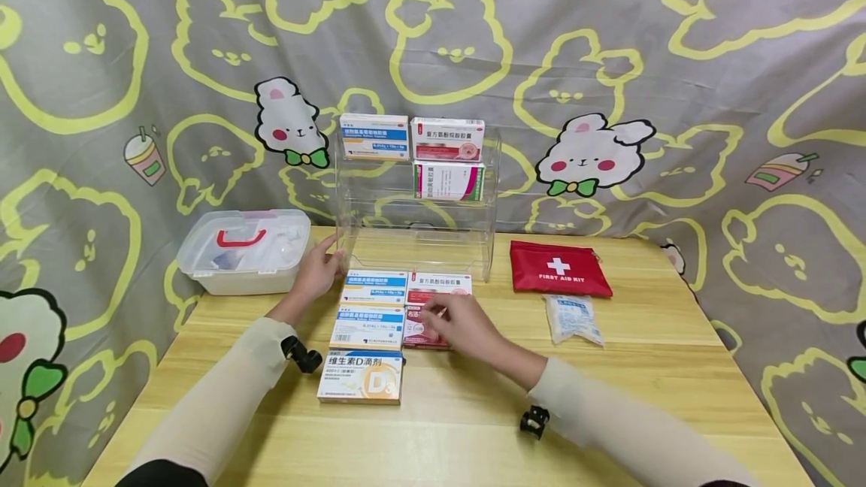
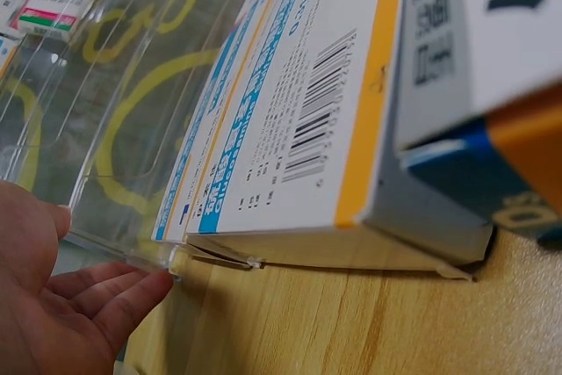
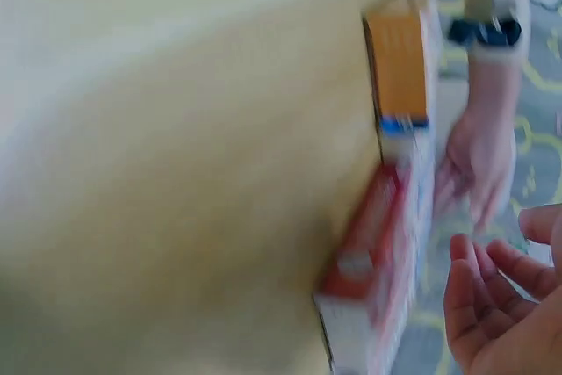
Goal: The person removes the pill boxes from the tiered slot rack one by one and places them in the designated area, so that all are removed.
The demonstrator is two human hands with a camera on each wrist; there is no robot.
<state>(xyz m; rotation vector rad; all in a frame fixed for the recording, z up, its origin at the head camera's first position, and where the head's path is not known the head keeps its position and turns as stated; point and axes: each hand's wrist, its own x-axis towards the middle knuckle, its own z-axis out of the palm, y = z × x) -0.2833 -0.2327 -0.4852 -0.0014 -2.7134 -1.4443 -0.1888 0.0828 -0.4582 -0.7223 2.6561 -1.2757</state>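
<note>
A clear tiered display rack stands at the back of the table. My left hand is at its lower left corner; in the left wrist view that hand's fingers reach out straight along the rack's bottom edge. My right hand hovers over a dark red medicine box, partly covering it. Its fingers are loosely bent with nothing between them. Two blue-and-white medicine boxes lie in a column before the rack, with a vitamin D box nearest me. A red-and-white capsule box lies beside them.
On the rack's upper tiers stand a blue-and-white box, a red-and-white box and a green-and-magenta box. A lidded plastic case sits at left. At right lie a red first aid pouch and a clear packet.
</note>
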